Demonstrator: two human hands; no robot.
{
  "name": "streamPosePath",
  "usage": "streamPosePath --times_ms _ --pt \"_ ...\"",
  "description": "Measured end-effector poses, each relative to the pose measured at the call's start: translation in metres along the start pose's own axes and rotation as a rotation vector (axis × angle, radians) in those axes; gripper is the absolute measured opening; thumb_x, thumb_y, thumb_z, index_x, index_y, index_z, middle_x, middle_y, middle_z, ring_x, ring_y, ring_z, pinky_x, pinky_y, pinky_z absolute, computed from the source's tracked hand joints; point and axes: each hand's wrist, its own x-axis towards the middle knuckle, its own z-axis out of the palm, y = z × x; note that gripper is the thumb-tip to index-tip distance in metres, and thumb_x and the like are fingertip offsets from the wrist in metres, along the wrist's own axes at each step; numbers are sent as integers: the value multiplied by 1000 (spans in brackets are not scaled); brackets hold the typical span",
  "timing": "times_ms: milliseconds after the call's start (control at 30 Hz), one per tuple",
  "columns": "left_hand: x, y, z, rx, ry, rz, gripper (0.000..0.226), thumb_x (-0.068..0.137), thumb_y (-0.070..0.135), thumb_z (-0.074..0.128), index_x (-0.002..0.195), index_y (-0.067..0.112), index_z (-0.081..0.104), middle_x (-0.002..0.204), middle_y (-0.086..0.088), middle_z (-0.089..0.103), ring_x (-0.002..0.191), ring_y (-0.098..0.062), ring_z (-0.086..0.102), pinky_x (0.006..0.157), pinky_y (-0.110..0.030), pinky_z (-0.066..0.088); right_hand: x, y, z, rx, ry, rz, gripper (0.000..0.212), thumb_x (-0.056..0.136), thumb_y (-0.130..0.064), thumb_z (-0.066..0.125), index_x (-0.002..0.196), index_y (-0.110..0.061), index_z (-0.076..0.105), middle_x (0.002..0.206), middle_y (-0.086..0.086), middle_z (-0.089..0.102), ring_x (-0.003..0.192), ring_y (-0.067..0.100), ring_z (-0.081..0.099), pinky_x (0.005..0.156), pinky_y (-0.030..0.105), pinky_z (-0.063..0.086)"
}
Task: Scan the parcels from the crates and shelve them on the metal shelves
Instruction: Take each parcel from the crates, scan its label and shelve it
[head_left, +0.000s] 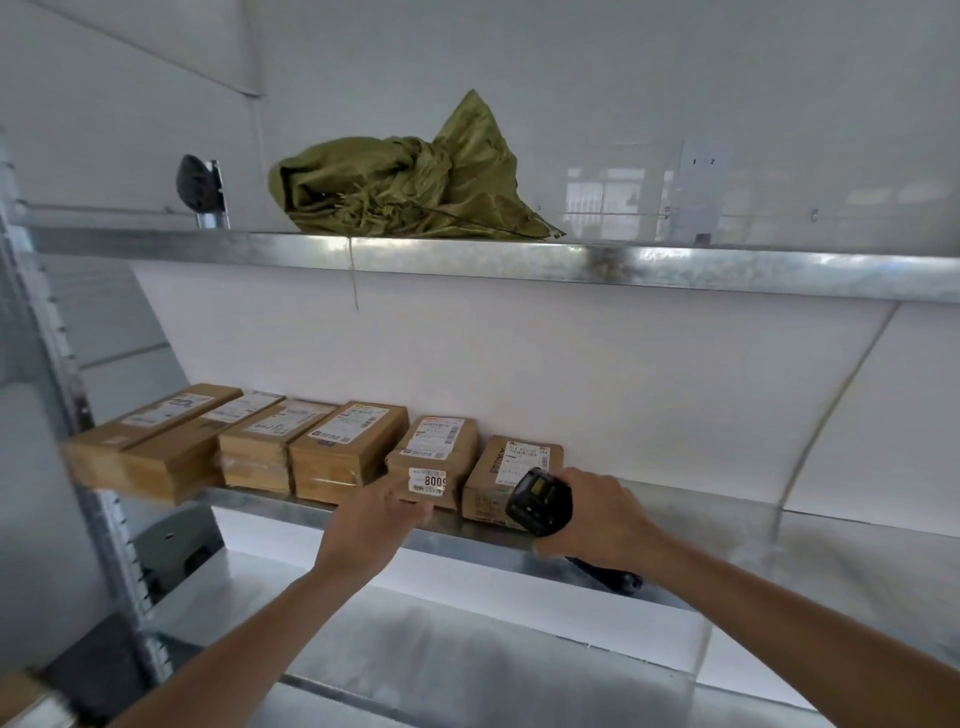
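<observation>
Head view: brown labelled parcels (332, 447)

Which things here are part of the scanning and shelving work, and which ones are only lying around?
Part of the job:
- row of brown cardboard parcels with white labels on the middle metal shelf
- black handheld barcode scanner, held in the right hand
- left hand, touching the parcel labelled 8009

Lying about:
- crumpled green woven sack on the upper metal shelf
- dark rounded object beside it

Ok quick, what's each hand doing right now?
Left hand: fingers straight, touching the front of the box with the 8009 sticker.
Right hand: curled round the black scanner, holding it.
</observation>
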Motion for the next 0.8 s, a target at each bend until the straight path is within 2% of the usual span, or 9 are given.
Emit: streamPosePath --times_ms 67,133,200,267,400,467,633,733,800 --pt "-16 -14 -28 35 19 21 29 90 57 60 113 39 61 106 20 69 93 -5 65 84 -32 57 -11 -32 -1 5 -17 -43 59 56 -50 86 108 -35 60 101 -9 69 93 17 63 71 29 51" --pt "-34 -34 -60 94 59 31 47 87 66 58 127 40 58 126 19 63 109 -9 64 94 -38 55 -20 -71 3 9 -35 -95 66 56 -50 86 117 -37 63 109 -9 68 99 16 62 81 31 54" --pt "-56 -56 -96 125 123 23 53 89 63 60 136 39 53 138 15 56 122 -14 59 100 -37 52 -28 -116 13 3 -49 -158 79 53 -57 83 126 -40 60 115 -8 65 101 16 62 85 34 54" --pt "-83 -83 -137 169 166 0 57 90 61 60 140 37 50 143 13 54 126 -13 57 101 -35 50 -37 -166 28 -6 -71 -214 73 55 -59 83 121 -39 60 110 -10 66 97 14 62 81 34 52" --pt "-148 -156 -229 246 213 -90 57 90 60 60 140 37 50 139 18 54 121 -12 58 100 -34 51 -61 -277 72 26 -149 -342 58 55 -54 85 106 -37 64 95 -13 68 88 12 65 76 36 58" --pt "-184 -195 -275 317 250 -149 60 90 60 59 144 38 46 146 16 50 129 -13 53 101 -33 48 -76 -336 97 33 -181 -407 58 53 -58 83 103 -37 64 94 -12 69 88 11 66 76 37 59" --pt "-279 -281 -373 432 307 -337 74 88 67 57 152 37 36 158 12 36 143 -15 40 112 -33 36 -113 -477 170 61 -298 -581 79 51 -64 80 124 -40 62 108 -13 71 98 13 67 84 37 59" --pt "-331 -336 -417 462 350 -438 76 84 71 58 149 35 41 155 13 42 139 -13 43 112 -33 38 -137 -550 210 44 -353 -682 83 65 -56 85 140 -34 55 126 -6 68 115 18 64 94 38 56" --pt "-361 -372 -441 475 386 -519 74 84 71 58 148 35 44 152 14 45 137 -13 46 109 -33 41 -149 -592 241 50 -382 -723 82 67 -52 85 141 -34 54 127 -5 67 119 21 63 93 37 55"
